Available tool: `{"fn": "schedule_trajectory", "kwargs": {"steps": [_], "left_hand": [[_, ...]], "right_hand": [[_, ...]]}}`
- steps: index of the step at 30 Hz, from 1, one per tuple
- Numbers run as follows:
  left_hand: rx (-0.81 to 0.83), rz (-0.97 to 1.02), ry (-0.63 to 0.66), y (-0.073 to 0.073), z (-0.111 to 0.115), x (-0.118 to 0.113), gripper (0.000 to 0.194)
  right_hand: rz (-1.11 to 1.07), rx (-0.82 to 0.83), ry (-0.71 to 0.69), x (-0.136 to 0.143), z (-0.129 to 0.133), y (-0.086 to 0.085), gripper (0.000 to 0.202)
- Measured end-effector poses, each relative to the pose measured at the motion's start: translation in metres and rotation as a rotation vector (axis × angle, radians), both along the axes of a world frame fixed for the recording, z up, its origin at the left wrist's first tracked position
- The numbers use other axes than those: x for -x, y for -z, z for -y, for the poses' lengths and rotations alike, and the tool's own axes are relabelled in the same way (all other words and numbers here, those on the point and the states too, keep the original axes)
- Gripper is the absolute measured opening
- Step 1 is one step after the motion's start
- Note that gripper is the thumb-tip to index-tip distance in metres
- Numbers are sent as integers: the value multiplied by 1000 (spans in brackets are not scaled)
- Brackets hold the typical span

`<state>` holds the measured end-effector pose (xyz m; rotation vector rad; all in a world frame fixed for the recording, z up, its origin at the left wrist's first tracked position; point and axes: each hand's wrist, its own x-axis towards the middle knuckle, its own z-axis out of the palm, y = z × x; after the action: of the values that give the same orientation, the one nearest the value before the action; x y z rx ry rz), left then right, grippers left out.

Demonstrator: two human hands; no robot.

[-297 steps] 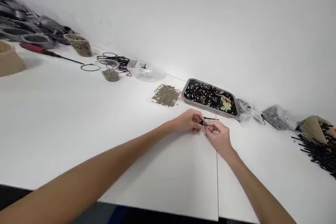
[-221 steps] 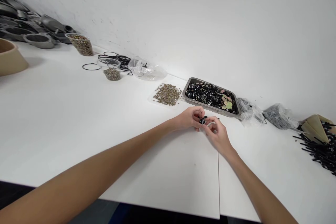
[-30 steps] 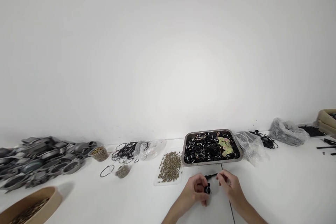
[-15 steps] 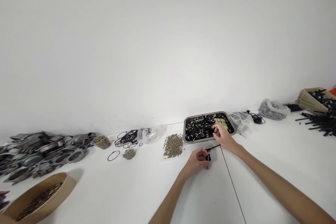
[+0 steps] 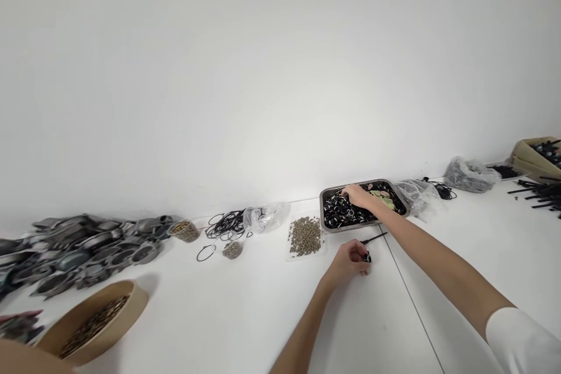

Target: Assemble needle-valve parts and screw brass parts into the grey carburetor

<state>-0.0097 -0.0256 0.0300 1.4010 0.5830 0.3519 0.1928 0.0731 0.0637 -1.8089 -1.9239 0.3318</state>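
My left hand (image 5: 348, 263) hovers over the white table, fingers closed on a small black round part (image 5: 367, 257) with a shiny rim. A thin black rod (image 5: 374, 238) with a tapering end lies just beyond those fingers; whether they touch it is unclear. My right hand (image 5: 357, 194) reaches into a metal tray (image 5: 333, 229) heaped with small black and silvery parts (image 5: 335, 210). Its fingers are bent and drawn together at the far side of the heap, and what they grip, if anything, is too small to make out. Green and pink flat pieces (image 5: 385, 197) lie at the tray's right.
Left of the tray lie small brass-coloured pieces (image 5: 305, 235) on a clear sheet, black rings (image 5: 225, 225), plastic bags and a cup (image 5: 184, 231). Grey housings (image 5: 87, 251) and a round tan box (image 5: 138, 310) stand farther left. Black rods (image 5: 547, 193) and bags (image 5: 471, 175) are right.
My right hand has moved from the tray's near edge to farther in and left among the black parts. My left hand still holds the round part. The view has shifted slightly left.
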Motion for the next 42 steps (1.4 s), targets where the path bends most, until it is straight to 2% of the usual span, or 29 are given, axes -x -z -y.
{"fn": "schedule_trajectory", "kwargs": {"steps": [5,11,14,17,21,24,29,37,42], "left_hand": [[-10,1,27,-3,1,0,42],[-62,8,-28,-1,6,-2,38],[-129,-12,-85,-1,9,-4,29],[-190,-31,-124,-1,10,-5,24],[-217,-13,-144,1,8,-6,23],[-254,-15,-149,2,8,-6,23],[-298,-39,-146,4,7,-6,22],[-322,-43,-123,5,5,-6,21],[-353,-47,-99,1,5,-5,23]], "right_hand": [[-57,-34,-22,-8,17,-5,22],[-192,-176,53,-7,44,-38,18],[-283,-217,75,-1,71,-58,20],[-371,-197,50,6,107,-66,21],[-655,-150,46,14,148,-50,27],[-736,-87,72,18,162,-33,28],[-805,-30,84,27,167,-19,24],[-841,75,30,42,170,-11,22],[-760,101,10,48,172,-10,18]]}}
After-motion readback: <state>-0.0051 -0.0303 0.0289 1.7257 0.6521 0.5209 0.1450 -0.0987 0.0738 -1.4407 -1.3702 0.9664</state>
